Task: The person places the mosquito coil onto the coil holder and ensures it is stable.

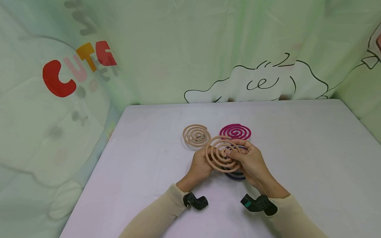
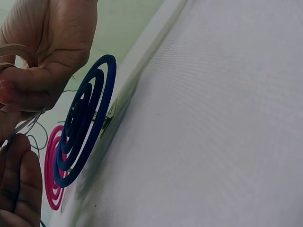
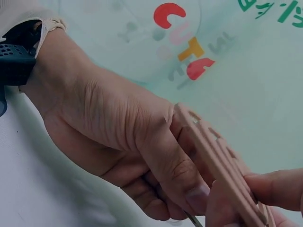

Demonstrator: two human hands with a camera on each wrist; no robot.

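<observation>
My right hand (image 1: 254, 162) pinches a tan mosquito coil (image 1: 227, 171) near its centre, thumb on the upper face. Behind and left of that coil, my left hand (image 1: 201, 163) grips a thin metal holder (image 2: 31, 124), largely hidden by fingers. The right wrist view has the coil (image 3: 222, 165) edge-on, with a right fingertip (image 3: 274, 187) pressing its face. Whether holder and coil touch, I cannot tell. A dark blue coil (image 2: 87, 127) stands raised above the table just beneath my hands, partly covered in the head view.
Another tan coil (image 1: 196, 135) sits raised on the white-covered table (image 1: 148, 148), left of my hands. Beyond them lies a magenta coil (image 1: 235, 132). A pale green printed curtain (image 1: 166, 49) hangs behind the table's far edge. Both wrists carry black camera mounts (image 1: 260, 203).
</observation>
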